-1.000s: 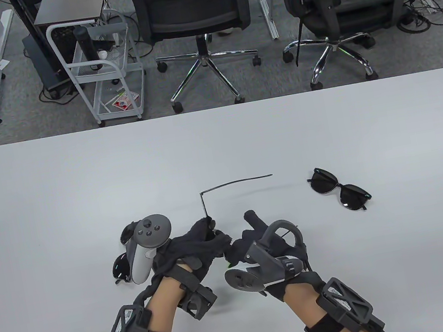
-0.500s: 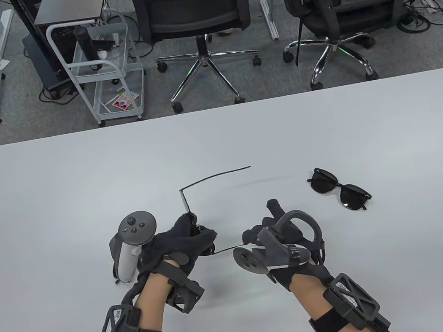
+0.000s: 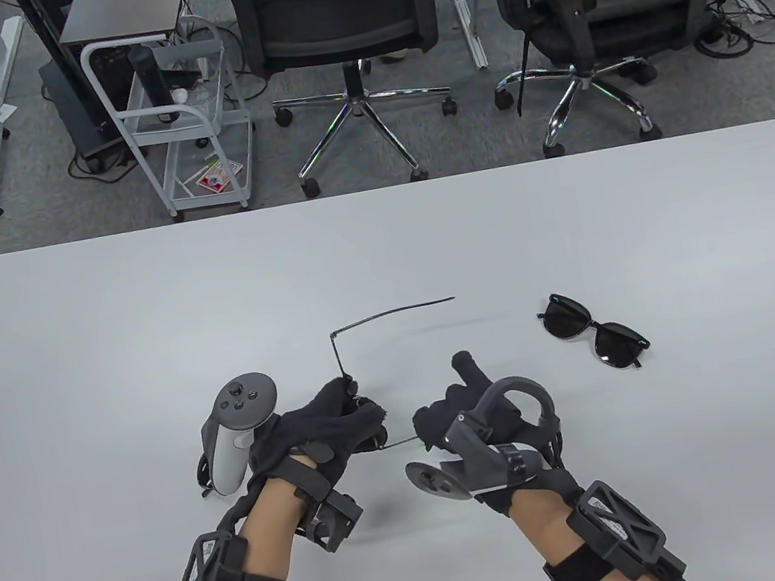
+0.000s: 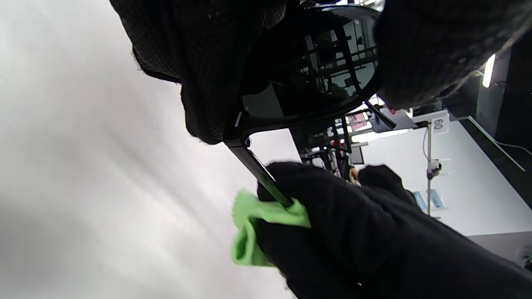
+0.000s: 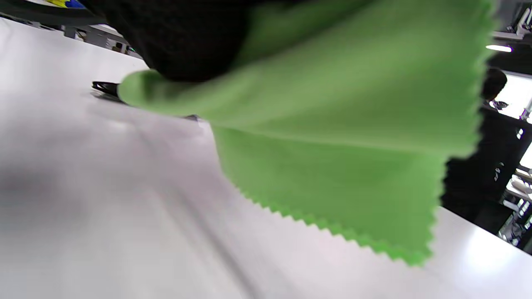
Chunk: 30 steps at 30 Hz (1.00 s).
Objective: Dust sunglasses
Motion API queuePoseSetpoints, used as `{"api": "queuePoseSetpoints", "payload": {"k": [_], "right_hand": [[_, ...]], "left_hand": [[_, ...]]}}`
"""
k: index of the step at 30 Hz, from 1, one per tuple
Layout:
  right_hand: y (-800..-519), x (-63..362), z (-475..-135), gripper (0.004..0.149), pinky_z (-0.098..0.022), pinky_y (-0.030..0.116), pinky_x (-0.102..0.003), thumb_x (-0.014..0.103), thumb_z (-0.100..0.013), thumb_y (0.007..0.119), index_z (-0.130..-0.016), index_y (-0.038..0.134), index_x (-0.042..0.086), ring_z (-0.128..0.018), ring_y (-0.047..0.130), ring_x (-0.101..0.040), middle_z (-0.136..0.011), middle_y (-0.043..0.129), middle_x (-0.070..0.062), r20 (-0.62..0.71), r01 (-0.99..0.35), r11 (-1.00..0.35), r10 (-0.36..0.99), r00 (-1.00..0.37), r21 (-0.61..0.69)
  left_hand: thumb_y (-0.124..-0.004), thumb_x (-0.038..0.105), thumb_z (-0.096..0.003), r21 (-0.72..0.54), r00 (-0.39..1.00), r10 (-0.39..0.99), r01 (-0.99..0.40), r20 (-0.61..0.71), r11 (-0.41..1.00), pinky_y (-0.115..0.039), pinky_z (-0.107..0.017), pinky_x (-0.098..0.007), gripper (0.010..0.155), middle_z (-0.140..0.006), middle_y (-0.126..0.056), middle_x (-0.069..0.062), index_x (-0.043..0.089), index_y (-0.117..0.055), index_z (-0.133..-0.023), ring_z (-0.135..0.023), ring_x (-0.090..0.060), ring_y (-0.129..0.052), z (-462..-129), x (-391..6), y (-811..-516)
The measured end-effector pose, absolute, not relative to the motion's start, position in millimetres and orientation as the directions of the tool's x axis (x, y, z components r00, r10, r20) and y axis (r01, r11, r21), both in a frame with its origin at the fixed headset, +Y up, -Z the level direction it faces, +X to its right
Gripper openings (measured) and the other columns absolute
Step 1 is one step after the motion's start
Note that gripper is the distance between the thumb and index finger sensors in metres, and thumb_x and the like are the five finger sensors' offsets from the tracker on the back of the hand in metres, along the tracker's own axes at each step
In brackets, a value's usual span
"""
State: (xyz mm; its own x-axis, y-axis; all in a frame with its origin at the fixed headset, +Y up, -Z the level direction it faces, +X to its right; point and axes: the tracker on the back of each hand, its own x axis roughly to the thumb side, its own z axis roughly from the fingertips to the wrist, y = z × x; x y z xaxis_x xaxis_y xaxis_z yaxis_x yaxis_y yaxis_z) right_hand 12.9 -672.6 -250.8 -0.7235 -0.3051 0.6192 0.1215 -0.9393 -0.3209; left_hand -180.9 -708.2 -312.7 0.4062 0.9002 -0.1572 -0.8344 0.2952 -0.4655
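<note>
Two pairs of sunglasses are here. One pair lies folded on the table, at the right, well apart from the hands. The other sunglasses are up off the table, near the middle. The left hand curls its fingers round the front, by the dark lens. One thin arm sticks out to the far side. The right hand pinches a green cloth round the other thin arm.

I think the sunglasses are light, thin and easy to bend or smudge. The frame edge looks like the best place to hold, not the lens. The soft cloth folds easily.
</note>
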Motion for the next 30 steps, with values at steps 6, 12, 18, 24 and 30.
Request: {"api": "queuePoseSetpoints", "payload": {"k": [6, 12, 18, 24, 30], "right_hand": [[-671.4, 8.3, -246.5, 0.047, -0.063, 0.064, -0.063, 0.042, -0.04, 0.081, -0.077, 0.092, 0.014, -0.058, 0.108, -0.024, -0.061, 0.106, 0.002, 0.64, 0.079, -0.932, -0.303, -0.706, -0.355], [-677.4, 17.0, -259.5, 0.047, -0.063, 0.062, -0.065, 0.04, -0.04, 0.08, -0.078, 0.091, 0.016, -0.059, 0.107, -0.026, -0.063, 0.106, 0.0, 0.612, 0.067, -0.956, -0.237, -0.754, -0.287], [-683.6, 45.3, -273.1, 0.046, -0.063, 0.062, -0.065, 0.039, -0.039, 0.081, -0.078, 0.092, 0.016, -0.059, 0.107, -0.027, -0.062, 0.106, 0.0, 0.543, 0.095, -0.964, -0.22, -0.81, -0.248], [-694.8, 53.1, -280.3, 0.047, -0.064, 0.061, -0.066, 0.039, -0.041, 0.081, -0.08, 0.091, 0.016, -0.063, 0.106, -0.029, -0.066, 0.106, -0.001, 0.534, 0.14, -0.971, -0.225, -0.815, -0.195], [-678.1, 61.6, -276.3, 0.05, -0.064, 0.058, -0.067, 0.042, -0.042, 0.081, -0.087, 0.086, 0.02, -0.079, 0.097, -0.034, -0.085, 0.099, 0.0, 0.549, 0.009, -0.982, -0.114, -0.828, -0.191]], "left_hand": [[-0.087, 0.065, -0.0326, -0.464, 0.376, 0.916, -0.843, -0.144, 0.273, -0.081, -0.066, -0.037, 0.099, -0.097, -0.078, -0.005, 0.008, -0.049, -0.104, -0.074, -0.023, -0.109, -306.9, -167.8, -705.8], [-0.088, 0.068, -0.0305, -0.401, 0.472, 0.877, -0.823, -0.088, 0.402, -0.078, -0.067, -0.044, 0.099, -0.095, -0.082, -0.003, 0.01, -0.054, -0.103, -0.069, -0.02, -0.113, -309.6, -170.2, -697.3], [-0.089, 0.068, -0.0299, -0.355, 0.488, 0.868, -0.831, -0.095, 0.429, -0.08, -0.066, -0.042, 0.099, -0.094, -0.084, -0.003, 0.01, -0.056, -0.102, -0.068, -0.02, -0.115, -314.5, -194.3, -693.5], [-0.089, 0.068, -0.03, -0.346, 0.544, 0.833, -0.803, -0.097, 0.484, -0.08, -0.066, -0.042, 0.099, -0.095, -0.083, -0.003, 0.011, -0.056, -0.103, -0.069, -0.02, -0.114, -317.9, -201.3, -697.4], [-0.088, 0.068, -0.0301, -0.405, 0.615, 0.787, -0.732, -0.048, 0.547, -0.078, -0.067, -0.042, 0.098, -0.097, -0.08, -0.002, 0.013, -0.054, -0.105, -0.072, -0.02, -0.112, -318.0, -192.9, -704.9]]}}
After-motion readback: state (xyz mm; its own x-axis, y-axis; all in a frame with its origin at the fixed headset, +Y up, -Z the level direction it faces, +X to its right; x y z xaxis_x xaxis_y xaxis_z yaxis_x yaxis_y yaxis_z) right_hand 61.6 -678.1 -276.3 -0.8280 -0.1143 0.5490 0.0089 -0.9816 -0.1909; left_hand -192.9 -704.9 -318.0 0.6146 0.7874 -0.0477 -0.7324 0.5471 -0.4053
